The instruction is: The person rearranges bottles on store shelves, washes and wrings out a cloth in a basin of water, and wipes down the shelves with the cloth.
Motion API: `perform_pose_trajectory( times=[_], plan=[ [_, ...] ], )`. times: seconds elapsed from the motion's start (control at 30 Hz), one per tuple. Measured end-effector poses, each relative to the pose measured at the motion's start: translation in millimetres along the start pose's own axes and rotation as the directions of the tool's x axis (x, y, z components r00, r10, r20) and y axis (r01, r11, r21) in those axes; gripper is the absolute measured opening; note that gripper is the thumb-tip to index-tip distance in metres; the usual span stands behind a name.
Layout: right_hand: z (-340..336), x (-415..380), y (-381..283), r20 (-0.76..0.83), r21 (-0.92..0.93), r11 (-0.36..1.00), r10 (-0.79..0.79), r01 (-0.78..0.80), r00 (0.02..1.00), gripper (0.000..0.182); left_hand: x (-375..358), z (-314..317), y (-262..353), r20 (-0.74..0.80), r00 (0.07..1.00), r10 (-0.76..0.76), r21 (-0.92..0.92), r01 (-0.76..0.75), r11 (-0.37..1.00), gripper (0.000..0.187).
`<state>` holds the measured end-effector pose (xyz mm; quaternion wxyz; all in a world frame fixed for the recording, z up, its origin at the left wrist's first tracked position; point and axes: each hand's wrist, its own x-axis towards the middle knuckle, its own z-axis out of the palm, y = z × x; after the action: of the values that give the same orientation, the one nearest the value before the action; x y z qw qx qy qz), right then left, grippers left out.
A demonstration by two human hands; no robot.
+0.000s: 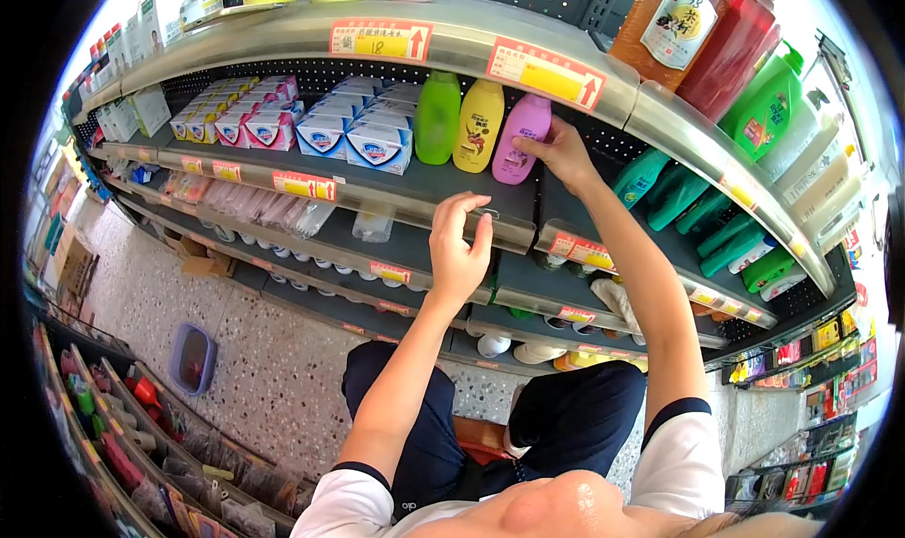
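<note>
Our right hand (566, 156) has its fingers closed on the purple bottle (520, 142), the thumb laid across the front near the label and the other fingers reaching round its right side, where the bottle hides part of them. The purple bottle stands at the front of the shelf (429, 182), last on the right in a short row, leaning a little to the right at the top; we cannot tell whether its base bears fully on the shelf. Just beside it on the left is the yellow bottle (479, 128), and next to that the green bottle (436, 121).

Our left hand (458, 255) hangs lower, in front of the shelf's edge. Its fingers are partly open and bent, with a gap between the forefinger and the raised thumb; we cannot tell whether a fingertip touches the edge strip.

Left of the green bottle we have stacked white and blue boxes (379, 146), then pink boxes (273, 123) further along. Above the purple bottle, a red and yellow price tag (547, 74) is fixed to the upper shelf. Teal bottles (681, 198) lie tilted beyond our right forearm
</note>
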<state>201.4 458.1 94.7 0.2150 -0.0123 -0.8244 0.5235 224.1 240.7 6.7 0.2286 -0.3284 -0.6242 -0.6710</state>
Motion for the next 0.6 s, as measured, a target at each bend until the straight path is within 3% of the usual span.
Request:
perform_pose_trajectory(
  times=[0.2,0.3,0.4,0.53,0.6],
  plan=[
    [1,0,-3,0.035,0.029,0.999,0.013,-0.014,0.999,0.045,-1,2,2,0.003,1.000,0.009,0.005,-0.009,1.000,0.019],
    [-2,-1,-2,0.014,-0.044,0.998,0.050,-0.049,0.999,0.050,-1,4,2,-0.004,1.000,0.022,0.009,-0.022,1.000,0.019],
    [0,-7,10,-0.038,0.010,0.997,-0.077,0.077,0.996,0.055,0,4,5,-0.004,1.000,0.031,0.026,-0.031,0.999,0.017],
    [-8,-56,-15,-0.190,-0.325,0.937,-0.201,0.132,0.961,0.061,-1,5,5,0.002,1.000,0.011,0.020,-0.011,1.000,0.017],
    [-20,-83,-22,-0.233,-0.417,0.893,-0.286,0.170,0.930,0.051,-2,8,5,0.005,1.000,0.003,0.016,-0.003,1.000,0.019]
  ],
)
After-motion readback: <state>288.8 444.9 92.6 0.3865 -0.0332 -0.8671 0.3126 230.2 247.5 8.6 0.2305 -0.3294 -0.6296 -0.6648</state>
